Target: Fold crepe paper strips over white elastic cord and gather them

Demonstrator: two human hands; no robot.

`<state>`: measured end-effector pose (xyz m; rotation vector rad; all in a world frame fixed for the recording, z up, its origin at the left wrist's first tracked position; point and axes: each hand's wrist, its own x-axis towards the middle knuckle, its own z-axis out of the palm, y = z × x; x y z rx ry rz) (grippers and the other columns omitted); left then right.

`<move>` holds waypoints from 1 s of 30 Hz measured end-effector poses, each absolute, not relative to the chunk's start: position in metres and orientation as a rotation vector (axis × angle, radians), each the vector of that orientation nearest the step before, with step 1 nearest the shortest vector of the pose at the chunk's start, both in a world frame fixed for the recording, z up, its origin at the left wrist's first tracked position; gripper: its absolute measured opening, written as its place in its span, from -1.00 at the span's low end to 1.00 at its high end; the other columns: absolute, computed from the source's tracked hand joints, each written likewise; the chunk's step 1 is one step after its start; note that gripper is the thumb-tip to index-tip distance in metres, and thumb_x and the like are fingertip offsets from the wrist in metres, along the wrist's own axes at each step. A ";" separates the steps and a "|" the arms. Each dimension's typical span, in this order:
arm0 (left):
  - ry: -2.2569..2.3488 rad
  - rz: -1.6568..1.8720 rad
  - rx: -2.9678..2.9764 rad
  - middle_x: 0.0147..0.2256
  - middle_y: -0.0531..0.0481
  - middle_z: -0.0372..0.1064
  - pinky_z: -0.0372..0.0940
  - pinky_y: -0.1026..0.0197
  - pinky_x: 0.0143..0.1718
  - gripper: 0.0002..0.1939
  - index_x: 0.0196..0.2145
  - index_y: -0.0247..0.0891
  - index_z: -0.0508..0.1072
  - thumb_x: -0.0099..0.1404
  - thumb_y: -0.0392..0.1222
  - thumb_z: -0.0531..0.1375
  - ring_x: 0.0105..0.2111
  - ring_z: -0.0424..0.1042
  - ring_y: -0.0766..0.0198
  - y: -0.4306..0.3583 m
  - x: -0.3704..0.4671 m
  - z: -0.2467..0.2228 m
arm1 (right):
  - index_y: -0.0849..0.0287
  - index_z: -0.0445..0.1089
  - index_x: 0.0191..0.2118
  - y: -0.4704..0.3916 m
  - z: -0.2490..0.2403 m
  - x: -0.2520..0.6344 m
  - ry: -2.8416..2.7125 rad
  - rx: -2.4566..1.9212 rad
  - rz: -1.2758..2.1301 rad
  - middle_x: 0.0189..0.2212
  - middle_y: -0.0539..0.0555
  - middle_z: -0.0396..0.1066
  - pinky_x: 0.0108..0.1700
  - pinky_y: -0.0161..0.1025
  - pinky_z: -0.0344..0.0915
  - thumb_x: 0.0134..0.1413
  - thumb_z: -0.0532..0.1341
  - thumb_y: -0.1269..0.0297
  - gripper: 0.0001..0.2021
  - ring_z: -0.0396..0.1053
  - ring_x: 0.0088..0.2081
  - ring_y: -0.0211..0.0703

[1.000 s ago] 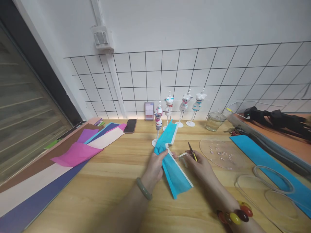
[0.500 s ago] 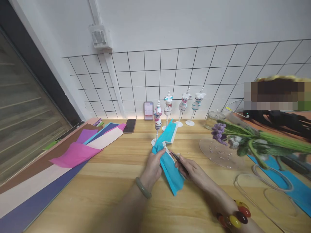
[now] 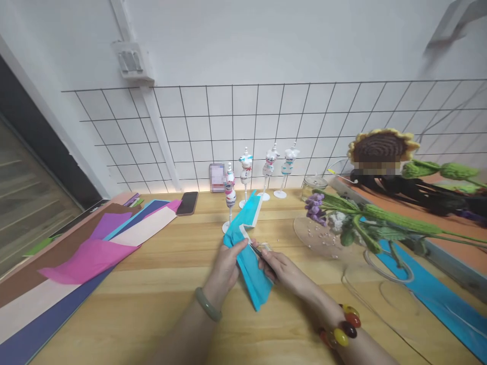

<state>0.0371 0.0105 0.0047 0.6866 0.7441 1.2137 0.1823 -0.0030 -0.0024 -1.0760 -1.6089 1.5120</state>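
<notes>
Above the wooden table, my left hand (image 3: 227, 263) pinches a folded strip of bright blue crepe-like material (image 3: 254, 279) between thumb and fingers. A narrow white band (image 3: 249, 225) runs along one edge of the strip. In my right hand (image 3: 277, 266) are slim dark tweezers (image 3: 259, 252), their tip at the white band close to my left thumb. The fingers of my right hand are closed round them. Just behind the strip stands a small white dress-form figure (image 3: 230, 190) with coloured bands, its base partly hidden by the blue material.
More dress forms (image 3: 245, 167) stand behind. Coloured sheets (image 3: 91, 258) lie left beside a dark phone (image 3: 187, 203); another phone (image 3: 217, 177) leans on the wall. At right are a clear plate (image 3: 304, 235) with small beads, a glass jar (image 3: 315, 187), crocheted flowers (image 3: 316, 209) and cord (image 3: 391, 268).
The camera view has swung right, so things sit farther left. The tweezers' tip is now closer to my left thumb and the white band. Both hands keep their hold.
</notes>
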 end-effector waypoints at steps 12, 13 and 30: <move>0.703 1.187 0.742 -0.44 -0.12 0.45 0.33 0.15 -0.39 -0.75 -0.39 -0.37 0.43 0.04 -0.11 0.25 -0.55 0.42 0.23 0.011 0.037 0.003 | 0.19 0.22 -0.53 0.004 -0.013 0.184 -1.593 -1.086 1.518 -0.80 -0.16 0.02 -0.67 -0.38 -0.15 0.10 -0.11 -0.16 -0.49 -0.07 -0.74 -0.41; 0.702 1.186 0.747 -0.44 -0.12 0.45 0.33 0.15 -0.39 -0.75 -0.39 -0.37 0.43 0.05 -0.10 0.24 -0.56 0.42 0.23 0.011 0.037 0.004 | 0.19 0.22 -0.53 0.004 -0.013 0.183 -1.592 -1.085 1.520 -0.80 -0.16 0.01 -0.67 -0.38 -0.15 0.09 -0.11 -0.16 -0.49 -0.07 -0.74 -0.42; 0.648 1.215 0.776 -0.49 -0.11 0.43 0.30 0.18 -0.51 -0.75 -0.40 -0.37 0.43 0.08 -0.08 0.21 -0.63 0.38 0.25 0.009 0.036 0.006 | 0.18 0.21 -0.54 0.001 -0.006 0.180 -1.573 -1.088 1.529 -0.82 -0.19 -0.02 -0.68 -0.36 -0.18 0.04 -0.10 -0.22 -0.48 -0.11 -0.76 -0.43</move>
